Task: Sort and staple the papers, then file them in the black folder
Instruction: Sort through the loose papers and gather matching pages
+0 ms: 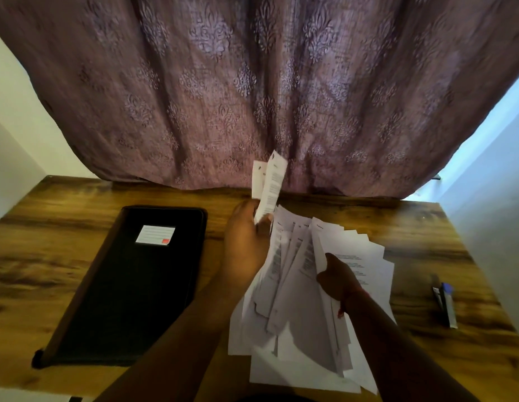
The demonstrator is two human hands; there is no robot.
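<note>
Two hands work over the wooden desk, and I read the scene from the left edge across. Farthest left lies the black folder, closed and flat, a white label with a red mark on its cover; its near corner sits close to the desk's front edge. Next comes my left hand, back toward the camera, so I cannot see its fingers clearly, but it pinches a few sheets that stand up toward the patterned purple curtain. Their print is too blurred for me to read. Just right of that, the fanned stack of papers spreads over the desk's middle, lower sheets hidden under upper ones. My right hand grips the stack's right portion, thumb on top, fingers out of sight beneath the paper. Well apart at the far right lies a small dark stapler with a blue part, too smeared to make out in detail.
</note>
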